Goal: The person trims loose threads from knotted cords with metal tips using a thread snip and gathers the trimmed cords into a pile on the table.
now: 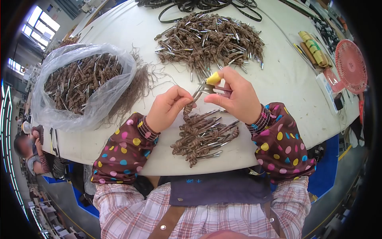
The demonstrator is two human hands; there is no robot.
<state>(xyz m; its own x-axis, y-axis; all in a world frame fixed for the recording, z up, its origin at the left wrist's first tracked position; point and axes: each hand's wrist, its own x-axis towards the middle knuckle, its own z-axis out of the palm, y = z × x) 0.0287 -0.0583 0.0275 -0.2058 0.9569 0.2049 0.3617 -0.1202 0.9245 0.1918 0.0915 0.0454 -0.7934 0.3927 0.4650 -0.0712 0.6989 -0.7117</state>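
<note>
My left hand (pixel 170 106) is closed, its thumb and fingertips pinching a brown knotted cord (pixel 187 113) with silvery metal tips. In my right hand (pixel 238 95) is a pair of thread snips (pixel 207 89), partly hidden by the fingers. The blades are right by the cord's upper end; whether they touch it I cannot tell. A yellow covering (pixel 213 78) sits on a fingertip of that hand. Directly below both hands lies a small pile of knotted cords (pixel 199 137), their metal tips mostly pointing right.
A large heap of similar cords (pixel 211 40) lies farther back. At left, a clear plastic bag (pixel 43 115) holds more, with loose brown threads (pixel 133 89) beside it. Black straps (pixel 191 6) lie at the back. A pink fan (pixel 350 65) and a power strip (pixel 327 87) are at right.
</note>
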